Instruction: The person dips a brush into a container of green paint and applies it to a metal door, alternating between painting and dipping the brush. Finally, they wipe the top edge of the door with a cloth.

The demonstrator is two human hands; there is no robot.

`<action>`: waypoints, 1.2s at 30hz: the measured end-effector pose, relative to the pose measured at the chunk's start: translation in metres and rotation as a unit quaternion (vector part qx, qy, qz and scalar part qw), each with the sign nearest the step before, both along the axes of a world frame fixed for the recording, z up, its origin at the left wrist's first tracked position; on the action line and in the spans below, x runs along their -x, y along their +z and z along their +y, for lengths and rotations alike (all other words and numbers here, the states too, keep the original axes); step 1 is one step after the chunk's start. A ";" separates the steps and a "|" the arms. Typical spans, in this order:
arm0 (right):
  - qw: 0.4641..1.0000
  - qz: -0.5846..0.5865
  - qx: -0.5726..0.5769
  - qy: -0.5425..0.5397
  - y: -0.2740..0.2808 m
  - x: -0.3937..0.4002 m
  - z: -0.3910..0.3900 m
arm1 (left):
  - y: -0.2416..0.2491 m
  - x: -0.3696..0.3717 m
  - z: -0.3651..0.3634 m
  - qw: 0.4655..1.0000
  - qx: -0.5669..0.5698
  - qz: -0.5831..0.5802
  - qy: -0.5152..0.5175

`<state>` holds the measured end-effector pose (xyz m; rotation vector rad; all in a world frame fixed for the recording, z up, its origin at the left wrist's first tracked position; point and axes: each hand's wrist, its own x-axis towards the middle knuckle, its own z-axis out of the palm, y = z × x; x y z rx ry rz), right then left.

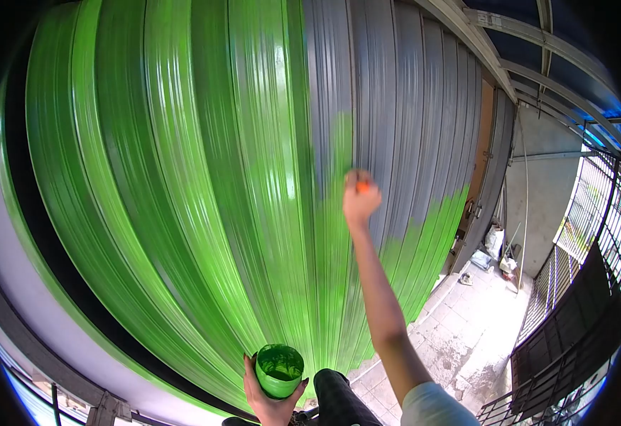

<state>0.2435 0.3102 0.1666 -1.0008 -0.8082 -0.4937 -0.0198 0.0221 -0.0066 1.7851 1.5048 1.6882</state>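
My left hand (pixel 270 406) is wrapped round a paint cup (pixel 279 388) at the bottom middle of the head view. Green paint coats the cup's inside, with a darker pool at the bottom. My right hand (pixel 362 199) is raised against the ribbed metal panel (pixel 378 92), closed on a paintbrush with an orange handle (pixel 364 187). The brush's bristles are hidden by the hand. Glossy green covers the panel's left side and lower right; the upper right is bare grey. A streak of green runs up just above my right hand.
My knee (pixel 335 397) shows beside the cup. At right lie a tiled floor (pixel 459 326), white bags (pixel 494 241) against a wall, and a dark metal grille (pixel 573 319). Roof beams (pixel 523 32) cross the upper right, and a railing post (pixel 104 408) stands lower left.
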 end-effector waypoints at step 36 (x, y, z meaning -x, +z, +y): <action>0.976 -0.159 -0.032 0.146 -0.016 -0.067 0.005 | 0.005 -0.007 -0.012 1.000 -0.007 0.002 -0.012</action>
